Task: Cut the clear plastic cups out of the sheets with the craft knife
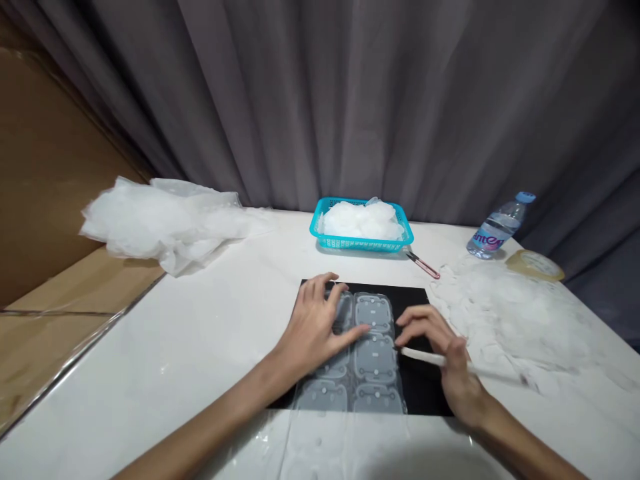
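Observation:
A strip of clear molded plastic pieces (376, 360) in two columns lies over a black mat (420, 380) and runs past its near edge. My left hand (317, 320) rests on the strip with fingers spread, its thumb reaching across to the right column. At the strip's right edge is my right hand (445, 363), holding a slim white pen-like tool (425, 356). One end of this tool points left at the plastic; the other extends behind the hand, blurred. I cannot make out its tip.
Behind the mat, a turquoise basket (360, 245) holds white filmy material. Pink-handled thread snips (424, 265) lie beside it. To the right are a water bottle (495, 230), a yellowish roll of tape (537, 265) and a translucent heap (525, 313). White plastic bags (165, 220) lie left near cardboard (65, 287).

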Demonstrator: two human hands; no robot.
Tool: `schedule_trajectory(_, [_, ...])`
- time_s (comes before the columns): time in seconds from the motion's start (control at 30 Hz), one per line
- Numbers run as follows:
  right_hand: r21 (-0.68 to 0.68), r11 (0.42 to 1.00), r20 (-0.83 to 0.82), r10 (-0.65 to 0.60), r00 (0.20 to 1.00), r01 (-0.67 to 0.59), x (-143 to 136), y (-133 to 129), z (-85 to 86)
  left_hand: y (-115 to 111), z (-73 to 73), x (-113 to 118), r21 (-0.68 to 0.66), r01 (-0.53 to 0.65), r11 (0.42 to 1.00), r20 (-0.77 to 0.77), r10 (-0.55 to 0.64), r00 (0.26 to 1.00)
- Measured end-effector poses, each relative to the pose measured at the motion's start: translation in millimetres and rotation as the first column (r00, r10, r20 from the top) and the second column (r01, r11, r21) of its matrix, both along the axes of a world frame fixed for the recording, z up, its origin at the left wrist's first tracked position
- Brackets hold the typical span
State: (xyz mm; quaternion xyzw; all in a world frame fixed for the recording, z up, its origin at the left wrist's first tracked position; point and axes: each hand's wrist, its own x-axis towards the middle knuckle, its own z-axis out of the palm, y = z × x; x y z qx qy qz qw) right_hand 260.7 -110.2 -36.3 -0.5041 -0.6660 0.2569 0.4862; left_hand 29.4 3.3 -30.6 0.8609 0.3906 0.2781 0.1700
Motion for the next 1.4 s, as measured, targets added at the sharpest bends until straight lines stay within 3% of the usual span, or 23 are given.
schedule_trajectory(0.07, [-0.078, 0.997, -0.139, 0.011, 0.990, -0.022, 10.9, 16.0, -2.8, -14.1, -3.8, 10.3, -0.027, 0.067, 0.997, -0.042, -0.068, 0.997])
schedule_trajectory(0.17, [-0.199, 0.962, -0.249, 0.134, 0.959, -0.186, 19.8, 39.0, -5.0, -25.2, -10.4, 19.7, -0.154, 0.150, 0.977, -0.051, -0.160, 0.986])
schedule_trajectory(0.23, [-0.235, 0.945, -0.186, 0.188, 0.964, -0.229, 22.4, 48.6, -4.9, -25.7, -13.3, 21.0, -0.248, 0.171, 0.954, 0.003, -0.176, 0.984])
schedule_trajectory(0.4, [-0.240, 0.952, 0.005, 0.198, 0.980, -0.191, 26.0, 49.2, -8.8, -21.8, -14.3, 16.8, -0.378, 0.202, 0.903, 0.180, -0.142, 0.973])
schedule_trajectory(0.57, [-0.246, 0.938, -0.037, 0.244, 0.969, -0.246, 25.8, 44.8, -11.4, -21.8, -14.7, 17.0, -0.367, 0.213, 0.906, 0.183, -0.154, 0.971])
schedule_trajectory(1.0, [-0.176, 0.940, 0.108, 0.313, 0.944, -0.292, 23.9, 42.0, -9.5, -21.1, -12.9, 16.0, -0.313, 0.212, 0.926, 0.087, -0.194, 0.977])
schedule_trajectory(1.4, [0.031, 0.932, 0.285, 0.338, 0.897, -0.362, 26.1, 37.9, -17.7, -17.7, -20.3, 15.8, -0.201, 0.205, 0.958, -0.092, -0.227, 0.969])
